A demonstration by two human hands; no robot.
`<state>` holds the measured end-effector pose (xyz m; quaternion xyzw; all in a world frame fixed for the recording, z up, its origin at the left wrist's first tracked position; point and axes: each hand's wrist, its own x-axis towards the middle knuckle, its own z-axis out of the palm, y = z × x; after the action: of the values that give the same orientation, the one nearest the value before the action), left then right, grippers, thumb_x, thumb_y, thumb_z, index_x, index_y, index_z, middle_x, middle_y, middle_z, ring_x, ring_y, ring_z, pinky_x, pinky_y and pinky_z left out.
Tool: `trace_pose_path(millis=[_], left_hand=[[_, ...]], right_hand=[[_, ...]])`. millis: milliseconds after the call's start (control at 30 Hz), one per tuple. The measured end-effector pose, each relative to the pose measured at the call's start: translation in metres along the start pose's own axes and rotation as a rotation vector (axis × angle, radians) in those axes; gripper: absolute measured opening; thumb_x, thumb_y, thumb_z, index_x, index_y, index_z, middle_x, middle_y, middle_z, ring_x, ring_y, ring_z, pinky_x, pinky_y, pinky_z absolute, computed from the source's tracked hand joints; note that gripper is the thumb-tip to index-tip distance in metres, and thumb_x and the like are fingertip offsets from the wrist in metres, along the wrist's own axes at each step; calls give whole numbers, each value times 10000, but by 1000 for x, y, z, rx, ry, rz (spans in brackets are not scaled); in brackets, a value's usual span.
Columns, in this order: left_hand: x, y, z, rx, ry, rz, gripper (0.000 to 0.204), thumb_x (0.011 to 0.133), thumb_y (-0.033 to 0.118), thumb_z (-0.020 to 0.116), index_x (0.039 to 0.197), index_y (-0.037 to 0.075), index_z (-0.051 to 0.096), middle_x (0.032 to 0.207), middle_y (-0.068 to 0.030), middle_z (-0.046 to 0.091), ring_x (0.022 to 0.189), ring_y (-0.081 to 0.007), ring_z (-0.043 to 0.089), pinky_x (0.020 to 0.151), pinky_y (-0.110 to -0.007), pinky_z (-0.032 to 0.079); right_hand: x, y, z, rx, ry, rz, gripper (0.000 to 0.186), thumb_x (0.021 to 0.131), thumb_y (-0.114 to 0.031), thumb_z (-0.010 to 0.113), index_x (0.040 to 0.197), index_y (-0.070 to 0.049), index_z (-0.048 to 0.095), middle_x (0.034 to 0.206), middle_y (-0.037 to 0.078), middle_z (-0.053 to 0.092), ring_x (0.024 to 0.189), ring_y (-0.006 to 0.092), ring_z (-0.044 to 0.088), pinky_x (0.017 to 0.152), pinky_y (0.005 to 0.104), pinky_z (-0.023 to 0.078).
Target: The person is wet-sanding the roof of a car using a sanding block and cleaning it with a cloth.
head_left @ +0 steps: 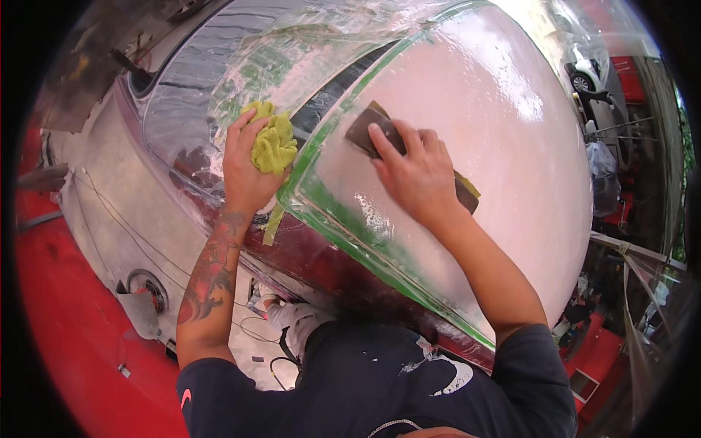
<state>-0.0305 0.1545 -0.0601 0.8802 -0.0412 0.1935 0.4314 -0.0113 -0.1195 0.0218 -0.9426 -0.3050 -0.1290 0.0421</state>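
A wet, pale pink car panel (511,197) curves away in front of me, with green bands (332,139) along its near and left edges. My right hand (420,171) is closed on a long dark sanding block (360,131) with a yellowish edge, which lies flat against the panel. Part of the block is hidden under the palm. To the left, my left hand (247,164) grips a crumpled yellow-green cloth (274,144) over the film-covered glass (182,87). A loose strip of tape (273,225) hangs below that hand, over the dark red bodywork (314,252).
Thin cables (120,219) trail over the pale floor at left, beside a red floor area (66,328). A round object with a grey flap (146,299) sits there. At right are a white car (582,71), a clear plastic bag (602,175) and hanging sheeting (639,321).
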Motion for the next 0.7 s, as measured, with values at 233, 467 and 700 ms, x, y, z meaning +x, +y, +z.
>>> trace_pose_path(millis=[233, 467, 700], left_hand=[[-2, -8, 3, 36, 18, 37, 666, 664, 86, 872, 1276, 90, 609, 1396, -181, 517, 1245, -384, 564, 1020, -449, 496], [-3, -3, -3, 20, 3, -5, 677, 676, 11, 838, 1305, 64, 593, 1417, -186, 532, 1293, -370, 540, 1083, -437, 440], [4, -6, 7, 8, -9, 63, 691, 657, 54, 863, 1295, 80, 600, 1404, -194, 520, 1269, -377, 547, 1048, -448, 473]], right_hand=[[-46, -14, -14, 78, -63, -6, 580, 796, -207, 788, 1350, -195, 617, 1333, 124, 555, 1003, 320, 555, 842, 439, 487], [-72, 6, -37, 158, -142, -202, 585, 737, -213, 791, 1308, -211, 664, 1336, 120, 572, 1001, 304, 576, 855, 430, 518], [26, 89, 20, -107, 24, 83, 456, 907, -269, 699, 1348, -194, 610, 1301, 116, 614, 1049, 366, 581, 914, 442, 522]])
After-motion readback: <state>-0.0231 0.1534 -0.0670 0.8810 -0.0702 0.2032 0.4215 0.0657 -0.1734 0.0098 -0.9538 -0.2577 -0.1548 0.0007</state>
